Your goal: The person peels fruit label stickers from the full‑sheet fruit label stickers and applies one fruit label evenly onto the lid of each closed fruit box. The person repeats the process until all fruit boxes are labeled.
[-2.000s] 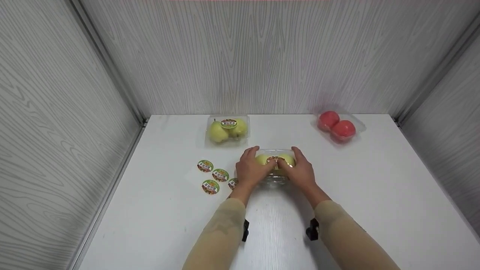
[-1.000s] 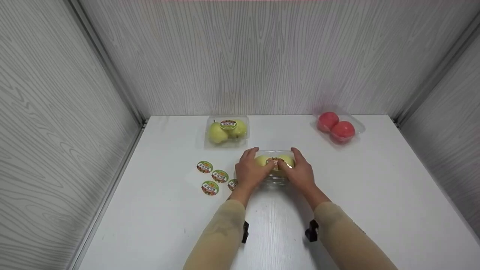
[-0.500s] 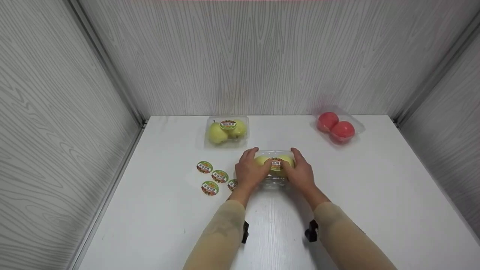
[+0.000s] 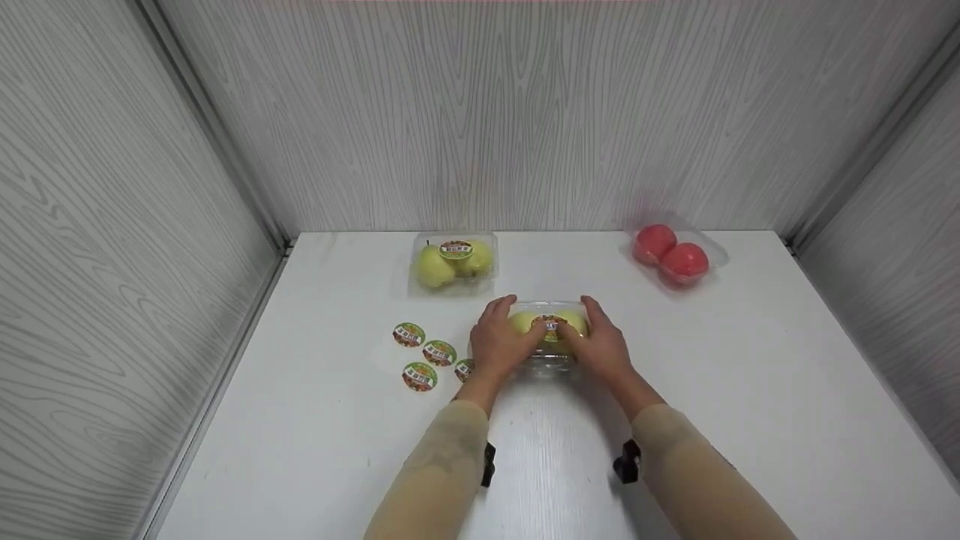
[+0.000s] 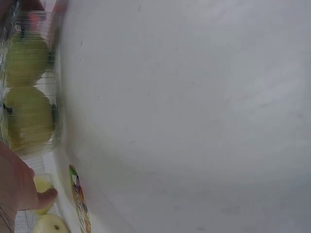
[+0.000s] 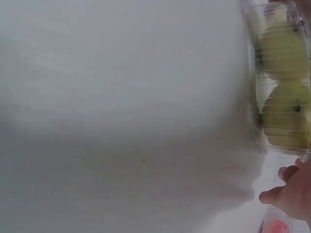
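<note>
A clear plastic fruit box (image 4: 550,363) with two yellow-green pears (image 5: 28,114) sits on the white table in front of me. My left hand (image 4: 501,341) holds its left side, and the right hand (image 4: 604,346) holds the opposite side. Both thumbs lie on the lid, touching the round printed sticker (image 4: 551,327) and covering parts of it. In the right wrist view, fingers of the right hand (image 6: 294,194) extend past the box's end. Left of the left hand lie several loose oval-looking stickers (image 4: 439,353), one partly hidden by that wrist.
At the back left stands another clear box (image 4: 418,283) of pears with a sticker on its lid. A clear container (image 4: 716,253) with two red round fruits sits at the back right. Grey wood-grain panels (image 4: 480,112) enclose the table's back and sides.
The thumbs have shifted over the sticker: they parted to its edges half a second ago and now lie further over it. The box stays in place between both hands.
</note>
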Available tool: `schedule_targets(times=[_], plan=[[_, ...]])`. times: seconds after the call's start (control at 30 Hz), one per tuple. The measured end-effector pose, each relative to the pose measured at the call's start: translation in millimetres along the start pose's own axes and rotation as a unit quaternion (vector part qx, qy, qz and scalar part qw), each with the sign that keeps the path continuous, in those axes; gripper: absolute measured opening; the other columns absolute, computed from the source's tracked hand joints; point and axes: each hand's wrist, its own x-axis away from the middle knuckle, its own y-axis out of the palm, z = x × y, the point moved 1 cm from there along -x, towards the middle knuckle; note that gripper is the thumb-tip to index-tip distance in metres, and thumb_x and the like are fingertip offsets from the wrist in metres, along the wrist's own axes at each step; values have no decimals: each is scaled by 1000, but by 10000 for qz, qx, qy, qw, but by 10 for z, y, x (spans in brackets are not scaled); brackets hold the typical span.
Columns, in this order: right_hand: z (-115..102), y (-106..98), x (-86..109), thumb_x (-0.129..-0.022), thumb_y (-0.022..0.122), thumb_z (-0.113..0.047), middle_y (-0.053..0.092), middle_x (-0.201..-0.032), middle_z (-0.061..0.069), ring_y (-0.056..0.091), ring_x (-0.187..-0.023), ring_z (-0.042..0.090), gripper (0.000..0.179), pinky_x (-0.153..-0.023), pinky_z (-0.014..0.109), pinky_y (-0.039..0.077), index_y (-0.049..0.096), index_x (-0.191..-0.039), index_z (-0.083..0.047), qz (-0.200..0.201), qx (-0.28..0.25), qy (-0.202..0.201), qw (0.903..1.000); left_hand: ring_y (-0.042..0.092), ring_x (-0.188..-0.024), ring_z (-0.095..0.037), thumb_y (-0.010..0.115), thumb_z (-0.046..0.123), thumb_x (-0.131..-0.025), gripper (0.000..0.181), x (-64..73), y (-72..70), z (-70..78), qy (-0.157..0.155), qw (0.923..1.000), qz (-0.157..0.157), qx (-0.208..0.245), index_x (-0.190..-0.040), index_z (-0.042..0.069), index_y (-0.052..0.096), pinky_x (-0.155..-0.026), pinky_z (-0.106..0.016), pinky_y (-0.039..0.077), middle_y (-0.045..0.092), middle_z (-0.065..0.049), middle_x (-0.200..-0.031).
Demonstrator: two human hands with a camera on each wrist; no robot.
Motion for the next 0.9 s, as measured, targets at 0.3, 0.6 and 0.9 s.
schedule_targets(times=[0.3,0.6,0.9], plan=[[-14,-50,14,-97,67,-55,36,-167,22,36,-153,42,94,-123,57,30,25,-168,-11,-317,11,20,9995,52,-144,-29,81,57,-81,87,12,-23,-21,-138,9987,-482,59,-151,12,57,-116,-77,23,55,-7,-155],[-19,-59,9,-95,70,-51,36,-168,21,36,-153,41,94,-123,57,29,25,-168,-12,-301,-8,58,9995,52,-143,-29,79,58,-80,90,0,-31,-9,-143,9980,-589,-175,-154,13,55,-117,-76,23,54,-6,-156],[-8,-64,16,-95,71,-45,37,-167,21,36,-153,42,92,-123,57,29,26,-168,-11,-301,-136,40,9994,54,-142,-28,81,61,-79,92,-1,-26,-24,-134,9975,-619,-318,-154,15,54,-117,-76,23,54,-5,-156]])
